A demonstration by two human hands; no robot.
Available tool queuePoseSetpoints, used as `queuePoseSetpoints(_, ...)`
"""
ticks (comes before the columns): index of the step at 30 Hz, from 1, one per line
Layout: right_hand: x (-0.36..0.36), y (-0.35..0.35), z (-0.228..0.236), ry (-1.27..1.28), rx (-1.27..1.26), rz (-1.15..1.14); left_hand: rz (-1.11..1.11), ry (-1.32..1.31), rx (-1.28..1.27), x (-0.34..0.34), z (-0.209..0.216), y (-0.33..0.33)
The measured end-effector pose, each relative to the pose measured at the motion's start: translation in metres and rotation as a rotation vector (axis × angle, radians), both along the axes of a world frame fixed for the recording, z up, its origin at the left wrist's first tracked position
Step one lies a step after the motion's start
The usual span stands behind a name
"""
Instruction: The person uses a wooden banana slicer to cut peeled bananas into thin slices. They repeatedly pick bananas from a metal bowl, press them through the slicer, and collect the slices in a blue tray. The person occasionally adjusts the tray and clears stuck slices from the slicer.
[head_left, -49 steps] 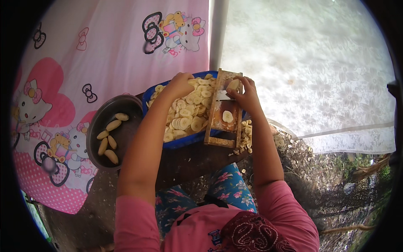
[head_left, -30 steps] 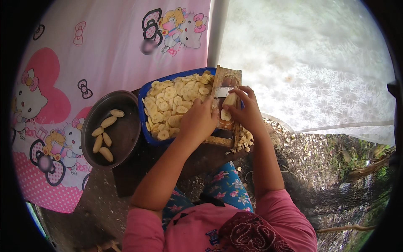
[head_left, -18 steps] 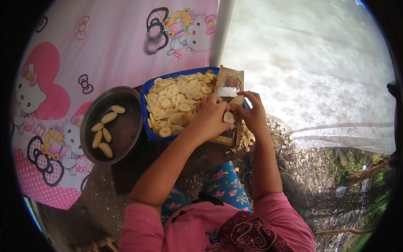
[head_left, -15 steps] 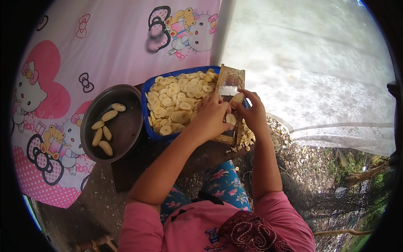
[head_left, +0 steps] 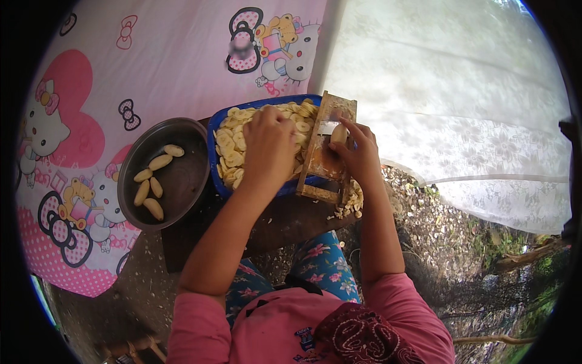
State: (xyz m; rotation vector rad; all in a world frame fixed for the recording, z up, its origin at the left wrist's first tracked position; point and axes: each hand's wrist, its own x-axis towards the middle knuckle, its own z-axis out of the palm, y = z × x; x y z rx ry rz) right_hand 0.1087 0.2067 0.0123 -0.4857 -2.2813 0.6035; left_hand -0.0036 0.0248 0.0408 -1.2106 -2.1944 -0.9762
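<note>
Peeled banana [head_left: 339, 134] gripped in right hand [head_left: 359, 145], thumb on its near side and fingers curled about its far end. It is held to the left of the palm, over the wooden slicer [head_left: 319, 162], its long axis set roughly along the board and so across the metal strip [head_left: 327, 128]. The strip's right part is covered by the fruit; whether the cutting edge is touched cannot be told.

The slicer is laid over the right edge of the blue tub [head_left: 214, 159], its near end pointed toward the wearer. The right hand is clearly the nearer to the fruit. The left hand [head_left: 270, 142] is kept apart, above the banana slices [head_left: 230, 138] heaped in the tub, with fingers bent; whether anything is grasped there cannot be seen.

Farther out, banana scraps [head_left: 353, 203] are strewn by the slicer's near right corner, toward the right end of the table [head_left: 267, 230]. Past the tub's left edge, six whole peeled fruits [head_left: 160, 162] are held in the dark bowl [head_left: 188, 209], grouped toward its left wall
</note>
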Motion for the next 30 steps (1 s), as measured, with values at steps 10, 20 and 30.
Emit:
queuePoseSetpoints(10, 0.003, 0.001, -0.002, -0.02, -0.025, -0.047, -0.077, -0.373, -0.116, 0.029, -0.03, 0.017)
queuePoseSetpoints(20, -0.027, 0.046, -0.007, 0.016, -0.19, -0.023, -0.154, -0.484, -0.115, 0.034, -0.043, 0.019)
queuePoseSetpoints(30, 0.006, 0.015, -0.016, -0.015, -0.081, -0.001, -0.169, -0.508, -0.065, 0.035, -0.05, 0.021)
